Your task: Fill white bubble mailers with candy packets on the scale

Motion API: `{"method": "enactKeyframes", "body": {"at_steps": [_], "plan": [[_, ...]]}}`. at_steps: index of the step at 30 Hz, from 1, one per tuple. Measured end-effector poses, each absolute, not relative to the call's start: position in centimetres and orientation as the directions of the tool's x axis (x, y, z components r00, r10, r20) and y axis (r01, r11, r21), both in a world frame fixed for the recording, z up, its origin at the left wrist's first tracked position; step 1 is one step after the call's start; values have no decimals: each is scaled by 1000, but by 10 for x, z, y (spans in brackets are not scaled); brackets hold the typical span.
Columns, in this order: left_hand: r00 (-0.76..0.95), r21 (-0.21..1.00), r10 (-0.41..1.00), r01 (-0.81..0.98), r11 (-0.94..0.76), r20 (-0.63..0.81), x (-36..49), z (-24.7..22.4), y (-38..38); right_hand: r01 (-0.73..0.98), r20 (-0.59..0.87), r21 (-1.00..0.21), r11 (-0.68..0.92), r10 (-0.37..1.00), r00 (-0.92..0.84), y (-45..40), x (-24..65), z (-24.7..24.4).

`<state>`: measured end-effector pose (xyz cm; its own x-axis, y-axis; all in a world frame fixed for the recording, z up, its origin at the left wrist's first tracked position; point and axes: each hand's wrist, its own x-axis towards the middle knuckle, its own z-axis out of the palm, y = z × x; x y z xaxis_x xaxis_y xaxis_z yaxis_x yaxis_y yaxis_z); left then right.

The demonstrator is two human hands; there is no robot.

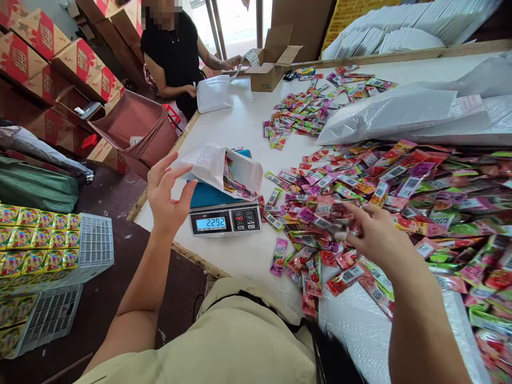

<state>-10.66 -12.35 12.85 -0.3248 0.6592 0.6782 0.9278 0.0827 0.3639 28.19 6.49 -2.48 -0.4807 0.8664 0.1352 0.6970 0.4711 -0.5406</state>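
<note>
My left hand (167, 194) is raised beside a digital scale (224, 218), its thumb and fingers apart with nothing between them. On the scale's blue platform lies a white bubble mailer (208, 166), its mouth gaping to the right with small snack packets (232, 178) showing inside. The scale's display is lit with digits. Over the loose pile of colourful snack packets (320, 178), my right hand (378, 234) has its fingers bent around a few packets; they are partly smeared by motion.
Large clear bags of white mailers (384, 120) lie behind the pile. Across the table a person (174, 58) handles a white mailer (215, 94) near an open carton (270, 69). Plastic crates (96, 245) stand at floor left, with stacked red-and-brown cartons (40, 34) beyond.
</note>
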Motion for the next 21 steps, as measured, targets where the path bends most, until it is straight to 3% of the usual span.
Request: {"method": "enactKeyframes", "body": {"at_steps": [3,7,10,14,18,21], "plan": [[-331,348,674,930,116,661,-115,119,-131,792,108,-440,423,901,-421,70,276,-20],[-359,345,675,924,162,645,-121,113,-133,606,188,-600,522,829,-527,60,202,14],[-333,343,684,931,127,649,-123,114,-133,563,109,-602,567,756,-645,52,132,22],[-224,239,743,967,88,631,-121,108,-131,647,-33,-487,586,728,-685,47,80,9],[-86,71,880,996,60,467,-100,74,-115,677,-63,-494,545,755,-653,52,94,15],[-41,45,907,999,24,419,-93,51,-93,696,-5,-552,459,833,-553,66,154,23]]}}
